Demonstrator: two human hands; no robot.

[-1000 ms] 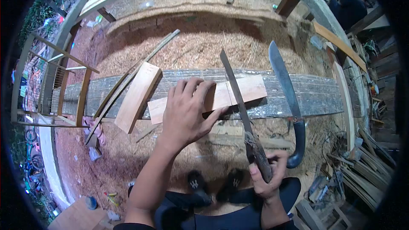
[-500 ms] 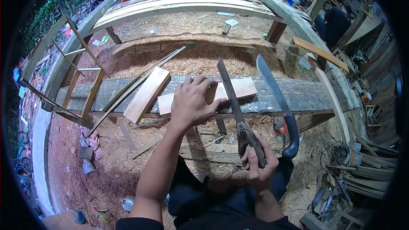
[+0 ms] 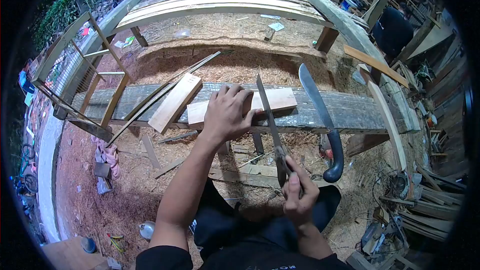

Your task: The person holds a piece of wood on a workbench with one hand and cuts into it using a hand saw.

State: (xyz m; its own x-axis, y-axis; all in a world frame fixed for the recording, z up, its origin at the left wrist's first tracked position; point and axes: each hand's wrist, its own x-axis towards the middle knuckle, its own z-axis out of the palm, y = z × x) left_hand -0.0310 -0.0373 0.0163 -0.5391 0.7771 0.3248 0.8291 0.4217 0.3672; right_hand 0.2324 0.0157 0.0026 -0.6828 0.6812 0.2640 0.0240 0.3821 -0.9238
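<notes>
My left hand (image 3: 227,112) presses a pale wooden block (image 3: 277,98) down on the dark weathered bench (image 3: 340,110), its fingers wrapped over the block. In my right hand (image 3: 300,192) is the handle of a handsaw (image 3: 267,107), whose narrow blade lies across the block to the right of my left hand. A second pale block (image 3: 176,101) rests slantwise on the bench at the left. To the right of the saw lies a machete (image 3: 318,97) with a black handle that juts past the bench's near edge.
Thin wooden strips (image 3: 165,92) and a wooden frame with wire bars (image 3: 82,75) lie at the left. A long beam (image 3: 220,12) spans the far side. Wood slats (image 3: 430,210) are piled at the right. A person in dark clothes (image 3: 392,32) is at the far right.
The view has tilted up and shifted. My right hand and the saw have moved slightly relative to the block, with the blade still across it. My left hand keeps its hold.
</notes>
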